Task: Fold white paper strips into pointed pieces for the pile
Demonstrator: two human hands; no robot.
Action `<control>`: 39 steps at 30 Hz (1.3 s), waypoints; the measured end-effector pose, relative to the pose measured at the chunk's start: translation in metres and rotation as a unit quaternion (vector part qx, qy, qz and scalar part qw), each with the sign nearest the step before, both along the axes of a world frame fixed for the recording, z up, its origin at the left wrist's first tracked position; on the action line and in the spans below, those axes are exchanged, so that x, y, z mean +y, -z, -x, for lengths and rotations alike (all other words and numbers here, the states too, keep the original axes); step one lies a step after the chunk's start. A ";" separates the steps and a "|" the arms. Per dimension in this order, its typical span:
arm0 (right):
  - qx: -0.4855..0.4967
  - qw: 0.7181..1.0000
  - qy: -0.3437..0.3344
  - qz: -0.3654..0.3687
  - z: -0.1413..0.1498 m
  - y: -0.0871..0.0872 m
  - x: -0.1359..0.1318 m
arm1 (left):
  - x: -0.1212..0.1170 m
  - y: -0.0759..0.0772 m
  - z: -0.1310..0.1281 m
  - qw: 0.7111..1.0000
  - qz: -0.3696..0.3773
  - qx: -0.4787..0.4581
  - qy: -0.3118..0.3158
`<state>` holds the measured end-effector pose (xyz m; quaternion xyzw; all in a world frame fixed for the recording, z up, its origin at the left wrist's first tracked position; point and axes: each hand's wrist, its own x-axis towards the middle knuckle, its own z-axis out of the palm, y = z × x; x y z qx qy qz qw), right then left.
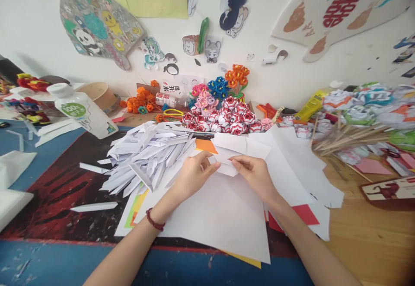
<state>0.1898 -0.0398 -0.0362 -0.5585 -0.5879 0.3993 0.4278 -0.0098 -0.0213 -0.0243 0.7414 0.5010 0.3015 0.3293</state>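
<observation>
My left hand [193, 174] and my right hand [254, 173] both pinch a small folded white paper piece [225, 161] over the middle of the table. The fingers of each hand are closed on its edges. A red bead bracelet [153, 222] circles my left wrist. Under the hands lie large white paper sheets [223, 217], with orange, yellow and red sheets poking out beneath. Just left of my left hand sits a heap of several folded white paper strips [147, 156].
Red-and-white paper flowers [223, 119] and orange, blue and pink ones stand at the back. A white bottle [82, 109] lies at the left, yellow-handled scissors [173, 114] behind the heap. Paper flowers on wooden sticks [353, 126] fill the right. Drawings hang on the wall.
</observation>
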 end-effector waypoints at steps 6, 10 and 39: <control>-0.029 0.997 -0.076 -0.012 0.005 -0.005 -0.004 | 0.003 -0.001 0.001 0.998 0.018 -0.065 -0.018; -0.003 0.996 -0.086 0.038 0.006 -0.008 -0.005 | 0.002 -0.004 0.001 0.992 0.057 -0.111 0.010; -0.167 0.984 -0.055 -0.033 -0.008 0.007 0.000 | 0.009 0.017 0.006 0.986 -0.088 0.125 0.066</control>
